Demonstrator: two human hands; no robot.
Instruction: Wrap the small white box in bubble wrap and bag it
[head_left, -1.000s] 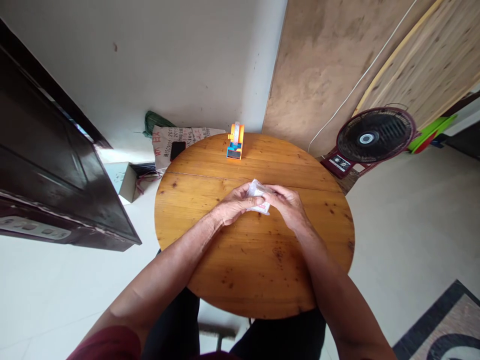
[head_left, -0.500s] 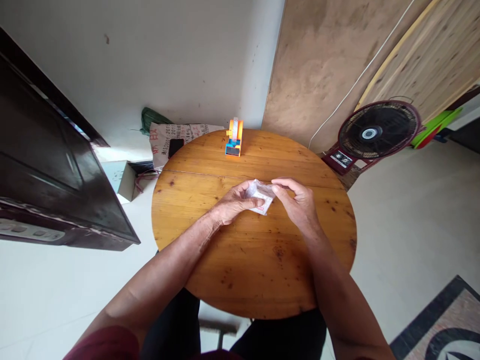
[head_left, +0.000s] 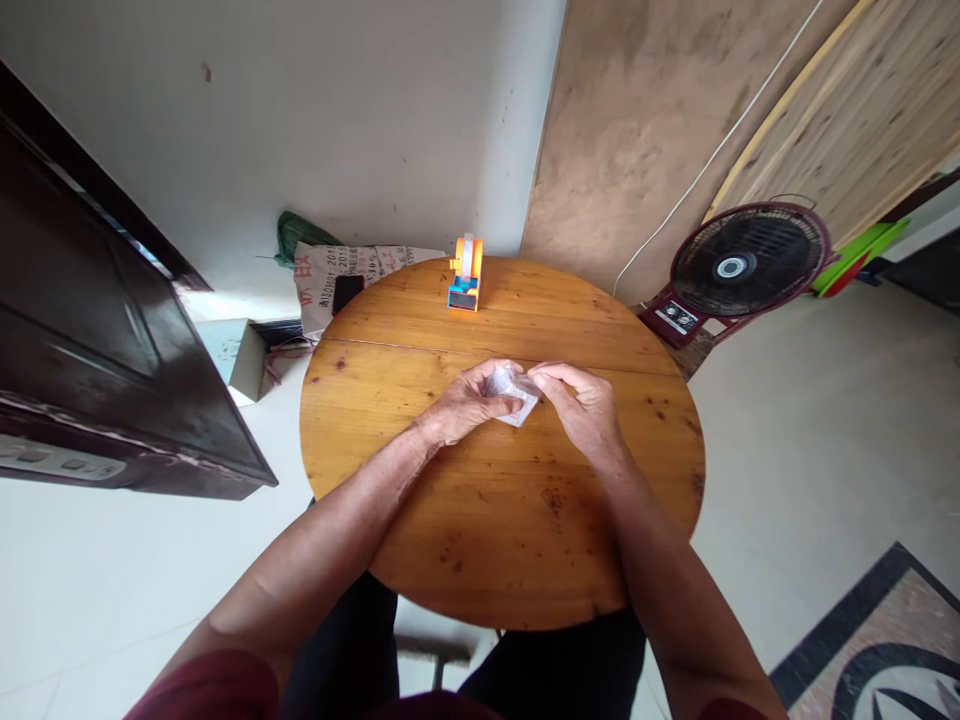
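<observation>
Grip, left hand [head_left: 474,402]: closed on small, whitish, boxy, plastic-wrapped packet [head_left: 524,393], thumb across near face, fingers behind. Grip, right hand [head_left: 581,398]: thumb + forefinger pinching wrap at pkt's upper R corner, other fingers curled in. Pkt is tilted, held between both hands over approx mid of round, varnished, yellow-brown wooden table [head_left: 510,540]; can't tell if its bottom edge touches the wood.

Orange-and-blue plastic tape dispenser [head_left: 464,286] w/ roll fitted stands upright nr far edge of tbl, well apart from both hands. Past far L edge: pale printed sheet [head_left: 390,262], dark flat rectangular thing [head_left: 347,292] on it, dark green bundle [head_left: 301,236] just beside. Pale box [head_left: 244,358] on floor, L side. Maroon-framed round fan [head_left: 750,262] off to R, tilted; white cable [head_left: 705,170] runs down brown board [head_left: 622,130] behind tbl.
</observation>
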